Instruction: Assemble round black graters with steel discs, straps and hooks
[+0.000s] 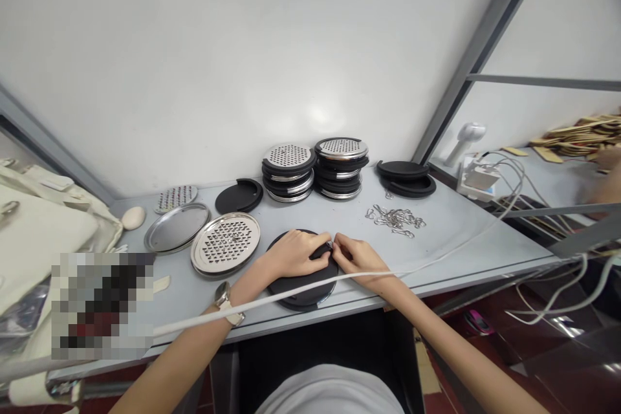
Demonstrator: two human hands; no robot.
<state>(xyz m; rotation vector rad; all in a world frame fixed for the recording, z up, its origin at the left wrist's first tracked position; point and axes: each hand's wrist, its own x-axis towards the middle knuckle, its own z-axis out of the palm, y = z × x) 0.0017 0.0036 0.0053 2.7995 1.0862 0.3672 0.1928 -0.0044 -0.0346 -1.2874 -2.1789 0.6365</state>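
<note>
A black round grater holder (295, 288) lies flat near the table's front edge, a thin metallic rim showing along its side. My left hand (301, 252) rests over it, thumb and fingers closed at its right edge. Pinched close beside it, the fingers of my right hand (356, 255) meet the left fingertips at a tiny silvery piece, apparently a wire clip, mostly hidden by the fingers. Loose wire clips (398, 218) lie in a pile to the right. A round metal grater plate (228, 242) is left of my hands, beside plain metal discs (177, 226).
Two stacks of graters, one left (290, 171) and one right (342, 168), stand against the wall. Black holders (407, 178) sit at the back right, another black holder (237, 196) at the back left. A white cable (412, 268) crosses before my arms. A bag (48, 220) is at left.
</note>
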